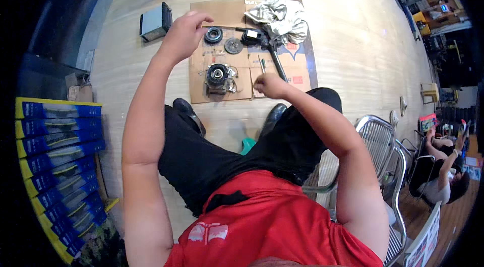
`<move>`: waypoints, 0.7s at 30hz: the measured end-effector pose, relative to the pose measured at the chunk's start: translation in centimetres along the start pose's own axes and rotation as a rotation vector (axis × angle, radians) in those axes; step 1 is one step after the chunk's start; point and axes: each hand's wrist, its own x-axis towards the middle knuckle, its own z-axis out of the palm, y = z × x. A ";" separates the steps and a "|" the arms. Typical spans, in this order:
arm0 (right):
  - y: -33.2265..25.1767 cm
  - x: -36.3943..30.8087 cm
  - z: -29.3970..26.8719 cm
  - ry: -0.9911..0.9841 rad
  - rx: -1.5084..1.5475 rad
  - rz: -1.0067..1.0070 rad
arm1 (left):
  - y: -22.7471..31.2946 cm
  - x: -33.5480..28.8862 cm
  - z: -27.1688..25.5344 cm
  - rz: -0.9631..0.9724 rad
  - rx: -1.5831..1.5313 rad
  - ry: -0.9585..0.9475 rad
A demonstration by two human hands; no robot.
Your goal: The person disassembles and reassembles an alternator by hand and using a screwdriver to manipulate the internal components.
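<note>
My left hand (185, 35) is above the left edge of the flattened cardboard (199, 88), fingers curved with a gap between thumb and forefinger. Beside its fingertips lies a black grooved pulley ring (213, 35). A flat grey round plate (233, 45) rests right of the ring. Nearer me, a metal compressor-like unit (218, 74) with a round hub stands on the cardboard. My right hand (271, 86) hovers at the cardboard's near right with its fingers closed; whatever they hold is hidden. Just beyond it lies a thin screwdriver-like tool (262, 64).
A black tool with a long bar (277, 63) and a crumpled white cloth (282, 19) lie at the cardboard's right. A grey metal box (155, 21) stands left of it. Blue-yellow cartons (60, 141) are stacked left; a metal chair (375, 138) and a seated person (438, 171) are right.
</note>
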 end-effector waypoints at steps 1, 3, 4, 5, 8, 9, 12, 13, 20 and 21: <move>-0.1 1.4 0.3 -0.020 0.106 0.115 | -1.1 -0.1 0.9 -0.039 0.017 -0.074; -1.4 4.2 1.2 0.023 0.334 0.258 | -3.3 0.0 2.7 -0.115 0.055 -0.218; -2.0 5.3 2.8 0.040 0.322 0.281 | -4.3 0.2 3.0 -0.151 0.078 -0.282; -2.1 6.1 4.0 0.089 0.288 0.266 | -3.9 0.3 2.9 -0.177 0.110 -0.372; -2.1 7.8 6.1 0.165 0.316 0.284 | -4.8 0.6 3.6 -0.298 0.118 -0.521; -2.4 8.2 6.6 0.206 0.323 0.274 | -6.2 0.3 4.4 -0.250 0.170 -0.560; -2.5 8.8 7.5 0.269 0.257 0.253 | -8.0 -1.0 5.4 -0.257 0.235 -0.704; -2.0 9.4 7.5 0.225 0.247 0.242 | -8.6 -1.1 5.5 -0.265 0.242 -0.779; 1.1 11.0 6.5 0.264 0.076 0.181 | -11.1 -1.0 5.4 -0.349 0.209 -0.688; 1.3 10.9 6.4 0.254 0.104 0.166 | -10.8 -0.7 5.2 -0.349 0.198 -0.681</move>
